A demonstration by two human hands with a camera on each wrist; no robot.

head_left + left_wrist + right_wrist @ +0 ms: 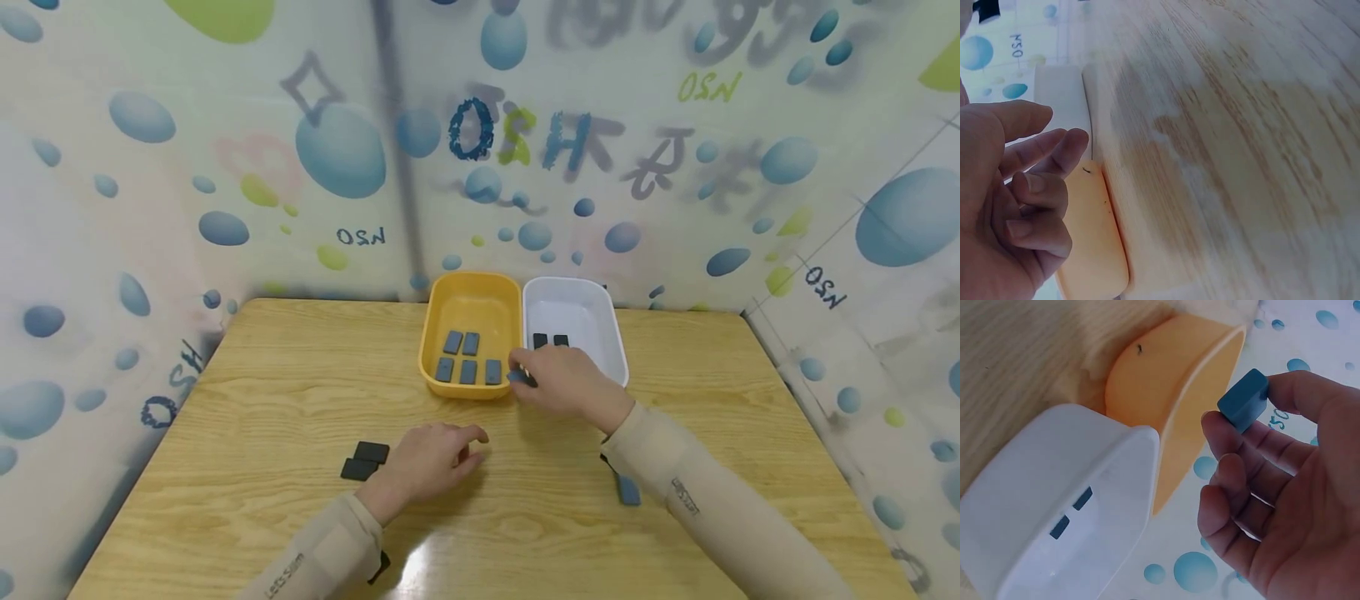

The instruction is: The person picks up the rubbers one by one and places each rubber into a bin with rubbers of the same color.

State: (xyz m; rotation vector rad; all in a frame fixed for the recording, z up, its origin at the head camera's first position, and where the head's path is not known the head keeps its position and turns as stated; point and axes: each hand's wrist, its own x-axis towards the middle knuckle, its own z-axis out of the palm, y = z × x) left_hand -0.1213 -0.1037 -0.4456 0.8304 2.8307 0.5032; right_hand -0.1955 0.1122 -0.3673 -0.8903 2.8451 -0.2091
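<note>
My right hand (564,379) is above the place where the two bins meet. Between thumb and fingertips it pinches a small blue rectangular block (1246,401). The yellow bin (474,287) contains several flat blue-grey blocks (468,372) in two rows. Inside the white bin (577,304) beside it, black blocks (1082,499) are visible, partly hidden by the right hand in the head view. My left hand (429,460) is over the table in front of the yellow bin, its fingers loosely bent and holding nothing. Two black blocks (365,462) lie left of it, slightly overlapping.
A blue-grey block (628,490) lies on the wooden table (300,367) beside the right sleeve, with a dark piece partly covered there. Another black piece (380,568) shows from under the left sleeve. A patterned fabric wall (480,225) rises behind the bins.
</note>
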